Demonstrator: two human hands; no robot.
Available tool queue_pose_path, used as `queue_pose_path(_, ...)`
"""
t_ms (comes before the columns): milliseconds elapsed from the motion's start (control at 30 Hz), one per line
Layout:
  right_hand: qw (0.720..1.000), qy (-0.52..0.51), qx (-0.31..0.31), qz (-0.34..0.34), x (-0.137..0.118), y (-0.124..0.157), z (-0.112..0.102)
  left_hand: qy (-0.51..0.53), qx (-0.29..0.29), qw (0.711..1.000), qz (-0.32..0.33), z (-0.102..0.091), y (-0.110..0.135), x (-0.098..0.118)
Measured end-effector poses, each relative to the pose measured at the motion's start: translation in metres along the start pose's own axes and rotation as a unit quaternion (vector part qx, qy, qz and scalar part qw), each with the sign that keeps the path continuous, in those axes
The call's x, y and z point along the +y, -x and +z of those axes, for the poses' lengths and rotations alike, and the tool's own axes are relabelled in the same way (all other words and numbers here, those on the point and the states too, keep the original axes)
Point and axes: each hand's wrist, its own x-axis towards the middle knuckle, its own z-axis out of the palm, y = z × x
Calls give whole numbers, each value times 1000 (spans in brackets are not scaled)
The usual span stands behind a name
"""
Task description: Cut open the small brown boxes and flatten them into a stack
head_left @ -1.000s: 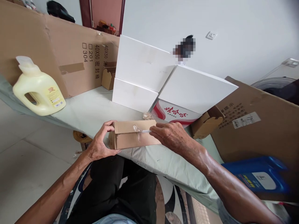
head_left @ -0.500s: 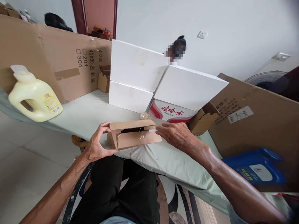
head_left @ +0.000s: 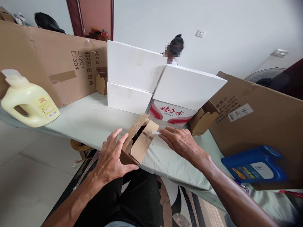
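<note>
A small brown cardboard box (head_left: 142,138) sits near the table's front edge, turned at a slant. Its top flaps stand slightly apart with a dark gap between them, and shiny clear tape clings to them. My left hand (head_left: 112,160) grips the box's near left end, thumb at the near corner and fingers over the left side. In my right hand (head_left: 178,140), pinched between thumb and fingers, is a slim tool with a white handle (head_left: 155,133). Its thin tip touches or hovers over the right flap; its exact kind is unclear.
White boxes (head_left: 134,66) and a red-and-white carton (head_left: 170,112) stand behind. A pale yellow jug (head_left: 30,101) is at left, a blue jug (head_left: 255,165) at right. Small open boxes (head_left: 204,118) and large cardboard panels (head_left: 78,63) flank the table. Two people's heads show beyond.
The box has turned from lying crosswise to slanting away from me. My left hand has shifted right and nearer along its end. The right hand still holds the white-handled tool at the flap.
</note>
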Motion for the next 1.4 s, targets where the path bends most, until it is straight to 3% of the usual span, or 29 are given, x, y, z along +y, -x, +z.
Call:
queue_pose_path(200, 991, -103, 81, 33, 2, 16, 7, -18, 35, 999, 19, 10, 0, 20)
queue_pose_path(300, 955, -209, 179, 113, 14, 29, 27, -5, 52, 997, 64, 0, -8, 11)
queue_pose_path(367, 926, -247, 217, 183, 23, 40, 52, 11, 34, 994, 104, -14, -17, -5)
queue_pose_path(433, 914, -256, 208, 236, 28, 55, 84, 45, -8, 990, 137, -29, -25, -25)
queue_pose_path(533, 921, -223, 145, 285, 23, 77, 137, 91, -72, 982, 148, -48, -38, -59)
queue_pose_path(633, 936, -183, 93, 286, 9, 94, 178, 95, -115, 980, 136, -57, -47, -86)
queue_pose_path(700, 944, -173, 82, 270, 1, 97, 192, 85, -141, 977, 139, -60, -52, -95)
queue_pose_path(800, 936, -214, 133, 247, -4, 86, 184, 64, -177, 971, 145, -64, -57, -97)
queue_pose_path(933, 881, -368, 231, 185, -14, 48, 132, 28, -221, 965, 139, -73, -65, -89)
queue_pose_path(1033, 875, -389, 270, 102, -29, 17, 93, 19, -232, 962, 143, -80, -72, -84)
queue_pose_path(1100, 879, -386, 273, 62, -39, 0, 78, 16, -230, 963, 139, -84, -75, -80)
queue_pose_path(1267, 870, -385, 303, 41, -57, -18, 77, -39, -169, 975, 138, -79, -73, -54)
queue_pose_path(1400, 864, -387, 315, 64, -65, -16, 80, -75, -100, 975, 184, -63, -66, -26)
